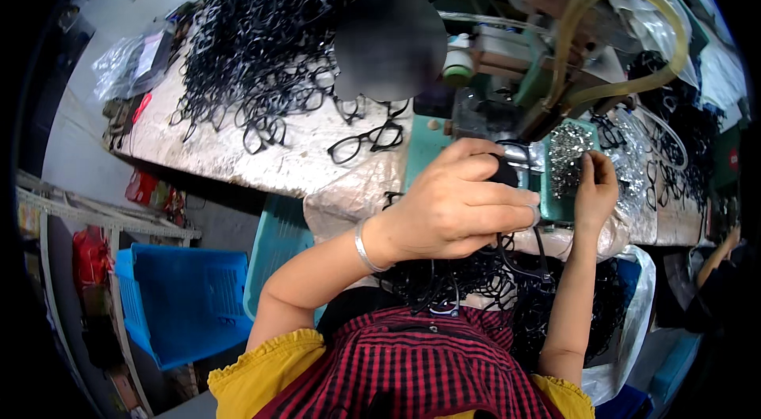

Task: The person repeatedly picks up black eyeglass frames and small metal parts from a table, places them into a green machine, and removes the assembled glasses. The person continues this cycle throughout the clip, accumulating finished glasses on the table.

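Observation:
My left hand (460,209) is closed round a black eyeglass frame (529,267), part of which shows below the fingers. That hand is in front of the machine's working end (483,114), and it covers much of the frame. To the right, a green tray (561,211) holds a heap of small shiny metal parts (569,151). The fingertips of my right hand (596,191) are pressed together at the tray's right side. Whatever they pinch is too small to make out. Many more black frames (468,280) lie in my lap, below both hands.
A big pile of black eyeglass frames (269,30) covers the table's far left. A thick yellowish hose (678,38) loops above the machine. Blue crate (186,300) and teal crate (269,252) stand at lower left. Another person's arm (717,256) shows at far right.

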Tool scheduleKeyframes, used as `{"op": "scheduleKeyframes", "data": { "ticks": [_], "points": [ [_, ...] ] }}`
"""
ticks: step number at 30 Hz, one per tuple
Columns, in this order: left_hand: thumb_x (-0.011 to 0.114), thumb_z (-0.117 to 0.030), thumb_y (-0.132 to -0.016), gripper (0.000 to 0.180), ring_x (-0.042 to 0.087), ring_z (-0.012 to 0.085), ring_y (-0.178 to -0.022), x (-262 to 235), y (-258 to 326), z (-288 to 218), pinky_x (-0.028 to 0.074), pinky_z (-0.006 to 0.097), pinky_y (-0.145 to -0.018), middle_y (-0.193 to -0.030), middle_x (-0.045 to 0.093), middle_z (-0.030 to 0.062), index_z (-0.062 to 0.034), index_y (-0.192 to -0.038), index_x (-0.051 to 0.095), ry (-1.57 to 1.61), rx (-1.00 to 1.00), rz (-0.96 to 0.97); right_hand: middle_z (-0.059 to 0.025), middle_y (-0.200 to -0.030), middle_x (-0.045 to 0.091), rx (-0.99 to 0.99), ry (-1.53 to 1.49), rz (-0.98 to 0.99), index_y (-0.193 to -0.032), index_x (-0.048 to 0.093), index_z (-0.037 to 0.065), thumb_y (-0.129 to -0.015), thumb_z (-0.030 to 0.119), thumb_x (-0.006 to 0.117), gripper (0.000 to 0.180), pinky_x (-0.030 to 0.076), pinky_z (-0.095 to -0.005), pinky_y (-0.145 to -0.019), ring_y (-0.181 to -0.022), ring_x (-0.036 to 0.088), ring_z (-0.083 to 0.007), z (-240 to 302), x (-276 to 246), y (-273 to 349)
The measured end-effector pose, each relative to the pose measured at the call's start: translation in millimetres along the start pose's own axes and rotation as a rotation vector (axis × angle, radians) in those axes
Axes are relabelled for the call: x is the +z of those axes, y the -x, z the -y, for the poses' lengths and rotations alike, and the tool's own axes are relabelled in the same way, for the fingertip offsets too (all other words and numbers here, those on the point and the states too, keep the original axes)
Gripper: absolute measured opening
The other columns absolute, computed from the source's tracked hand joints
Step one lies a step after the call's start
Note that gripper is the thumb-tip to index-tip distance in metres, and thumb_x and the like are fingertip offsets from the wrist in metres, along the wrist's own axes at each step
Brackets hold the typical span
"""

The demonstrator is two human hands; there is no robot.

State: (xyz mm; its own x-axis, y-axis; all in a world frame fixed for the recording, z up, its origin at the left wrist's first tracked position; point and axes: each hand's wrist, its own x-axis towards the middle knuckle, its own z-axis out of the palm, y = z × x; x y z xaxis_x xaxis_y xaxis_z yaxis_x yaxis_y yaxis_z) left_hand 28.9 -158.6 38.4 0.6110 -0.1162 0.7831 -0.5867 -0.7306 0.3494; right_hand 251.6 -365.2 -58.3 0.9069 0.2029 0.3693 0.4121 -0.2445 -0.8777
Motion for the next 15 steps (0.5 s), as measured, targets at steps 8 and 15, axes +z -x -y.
{"op": "scheduleKeyframes", "data": {
  "ticks": [8,15],
  "points": [
    [0.065,-0.003,-0.090,0.025,0.066,0.0218,-0.100,-42.3,91.4,36.2,0.049,0.033,-0.094,-0.115,0.068,0.0126,-0.0001,-0.115,0.067,-0.479,-0.653,-0.471,-0.0033,-0.091,0.068,0.004,0.068,-0.019,-0.100,0.070,-0.001,-0.088,0.005,0.070,0.013,0.048,-0.0237,-0.081,-0.083,0.060,-0.0093,7.9,-17.7,33.6],
    [0.078,-0.027,-0.081,0.047,0.061,0.0201,-0.105,-54.5,35.0,134.8,0.049,0.030,-0.091,-0.116,0.064,0.0133,0.0012,-0.116,0.066,-0.199,-0.788,-0.387,-0.0048,-0.097,0.071,-0.032,-0.102,0.106,-0.104,0.071,0.001,-0.088,0.005,0.071,0.017,0.050,-0.0238,-0.082,-0.089,0.064,-0.0106,37.9,27.8,18.5]
  ]
}}
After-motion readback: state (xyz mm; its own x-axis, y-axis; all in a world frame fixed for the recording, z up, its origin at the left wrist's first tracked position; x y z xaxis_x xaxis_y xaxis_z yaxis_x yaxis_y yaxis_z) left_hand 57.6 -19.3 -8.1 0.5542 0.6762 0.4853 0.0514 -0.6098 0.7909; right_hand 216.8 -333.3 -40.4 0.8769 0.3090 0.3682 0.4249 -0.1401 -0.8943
